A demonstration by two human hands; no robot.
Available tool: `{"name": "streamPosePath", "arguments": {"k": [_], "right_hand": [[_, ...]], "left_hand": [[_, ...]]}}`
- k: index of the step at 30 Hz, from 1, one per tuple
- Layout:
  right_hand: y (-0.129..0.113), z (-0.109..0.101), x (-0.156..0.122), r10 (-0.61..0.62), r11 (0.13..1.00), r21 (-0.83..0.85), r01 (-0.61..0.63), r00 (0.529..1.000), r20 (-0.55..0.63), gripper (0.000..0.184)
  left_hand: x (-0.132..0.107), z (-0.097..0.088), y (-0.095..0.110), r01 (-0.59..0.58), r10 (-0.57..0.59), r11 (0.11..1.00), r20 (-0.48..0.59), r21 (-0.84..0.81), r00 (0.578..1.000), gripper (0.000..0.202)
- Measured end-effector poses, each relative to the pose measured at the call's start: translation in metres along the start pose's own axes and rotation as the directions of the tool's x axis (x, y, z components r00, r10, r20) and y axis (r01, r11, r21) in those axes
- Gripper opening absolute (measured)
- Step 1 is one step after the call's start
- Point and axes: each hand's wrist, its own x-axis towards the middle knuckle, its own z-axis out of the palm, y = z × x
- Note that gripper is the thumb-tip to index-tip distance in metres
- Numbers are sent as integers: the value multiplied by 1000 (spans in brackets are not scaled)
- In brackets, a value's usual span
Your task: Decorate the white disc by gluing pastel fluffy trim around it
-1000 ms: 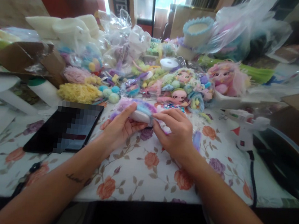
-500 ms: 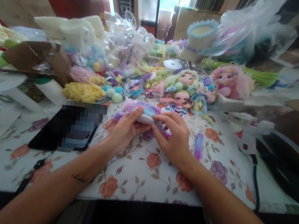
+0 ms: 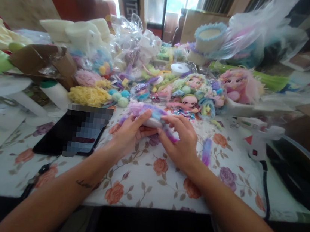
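Both of my hands meet at the middle of the flowered tablecloth. Between them is a white round foam piece trimmed with fluffy purple and blue yarn. My left hand curls round its left side, thumb along the top edge. My right hand pinches its right side, fingers pressed on the yarn. A loose purple and blue yarn strand lies just right of my right hand.
A dark tablet lies to the left. A white glue gun with a black cord stands at the right. Doll heads, pompoms, yellow fluff, plastic bags and a cardboard box crowd the back of the table.
The view has shifted slightly, so everything sits a little to the right. My hands keep working the yarn-trimmed piece, with my right fingers moved a bit along its edge.
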Motion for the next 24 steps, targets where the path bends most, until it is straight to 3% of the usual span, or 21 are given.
{"name": "streamPosePath", "arguments": {"k": [6, 13, 17, 24], "right_hand": [[-3, 3, -1, -27, 999, -20, 27, 1000, 10, 18], [-2, 2, -2, 0, 1000, 31, -1, 1000, 15, 14], [-4, 0, -1, 36, 999, 27, -36, 999, -7, 20], [-1, 5, -5, -91, 992, -80, 93, 996, 19, 17]], "left_hand": [[-3, 2, 0, -22, 24, 998, -32, 60, 999, 23], [-3, 1, -1, -20, 25, 991, -37, 135, 999, 38], [-5, 2, 0, -57, 68, 981, -55, 186, 996, 44], [-6, 4, -4, -56, 81, 978, -116, 203, 990, 50]]}}
